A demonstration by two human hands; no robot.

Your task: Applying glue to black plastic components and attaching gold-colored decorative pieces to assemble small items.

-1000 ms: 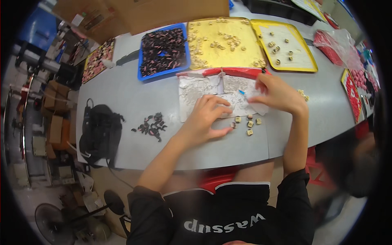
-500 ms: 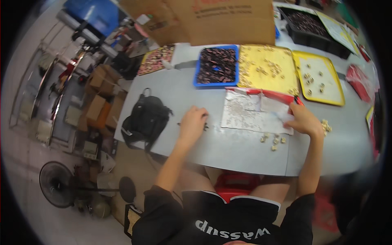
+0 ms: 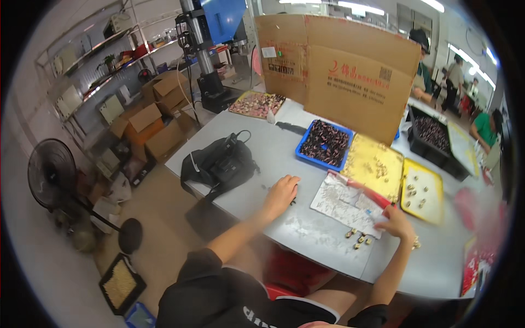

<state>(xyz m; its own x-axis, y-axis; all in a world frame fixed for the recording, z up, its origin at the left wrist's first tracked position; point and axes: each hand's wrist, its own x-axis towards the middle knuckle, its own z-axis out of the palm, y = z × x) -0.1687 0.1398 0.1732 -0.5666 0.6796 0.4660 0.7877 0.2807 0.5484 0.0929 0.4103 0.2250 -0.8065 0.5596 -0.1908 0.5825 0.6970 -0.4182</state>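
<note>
Nearest the body, the left hand [image 3: 281,192] is laid palm-down on the grey bench [image 3: 306,232], fingers loosely curled over a few small dark pieces [image 3: 266,188] — whether any is actually pinched cannot be told. The right hand [image 3: 395,223] is rested at the near corner of a silvery sheet [image 3: 344,201], fingers bent over its edge; its grip is hidden too. Just in front of that hand a small cluster of brass-coloured parts [image 3: 358,238] is seen lying loose on the bench, apart from the sheet.

Beyond the sheet, a gold tray [image 3: 373,165] and a yellow tray [image 3: 420,191] are set side by side, the yellow one carrying only a scattering of parts. Further back a blue tray [image 3: 324,145] is heaped with dark pieces — so it is judged that most of the sorting remains undone. A black bag [image 3: 221,164] is lying left, and a cardboard screen [image 3: 350,68] is stood behind.
</note>
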